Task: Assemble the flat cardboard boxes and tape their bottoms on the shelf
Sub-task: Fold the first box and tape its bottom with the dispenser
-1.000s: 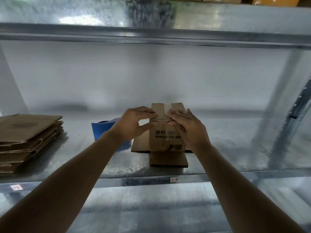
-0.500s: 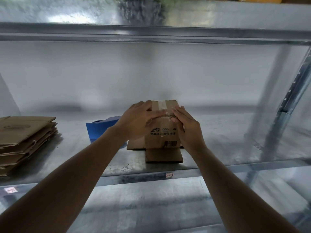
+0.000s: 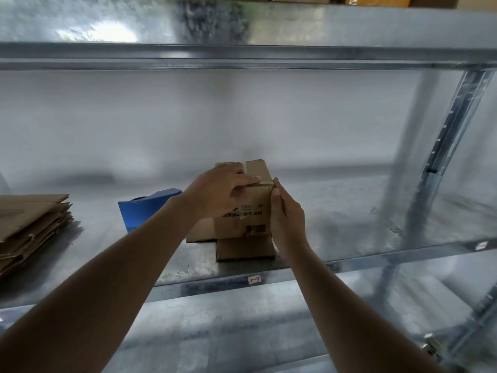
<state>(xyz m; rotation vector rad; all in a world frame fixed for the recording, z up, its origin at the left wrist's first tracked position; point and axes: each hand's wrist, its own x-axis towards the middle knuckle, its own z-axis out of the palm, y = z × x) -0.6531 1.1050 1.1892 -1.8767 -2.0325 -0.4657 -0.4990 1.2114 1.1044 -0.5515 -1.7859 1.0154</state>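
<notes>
A small brown cardboard box [image 3: 243, 219] stands on the metal shelf [image 3: 336, 238] with its taped bottom up and its open flaps splayed on the shelf below. A strip of clear tape runs over its top and down the front face. My left hand [image 3: 219, 192] lies over the box's top front edge, fingers pressing the tape. My right hand [image 3: 286, 216] rests flat against the box's right side, fingers straight. A stack of flat cardboard boxes [image 3: 29, 224] lies at the shelf's left end.
A blue tape dispenser [image 3: 142, 211] sits on the shelf just left of the box, behind my left forearm. An upright steel post [image 3: 435, 168] rises at the right. Another shelf [image 3: 242, 55] spans overhead with boxes on it.
My left hand slid across the box's top edge toward the right. My right hand moved off the front face to the box's right side. The view shifted left.
</notes>
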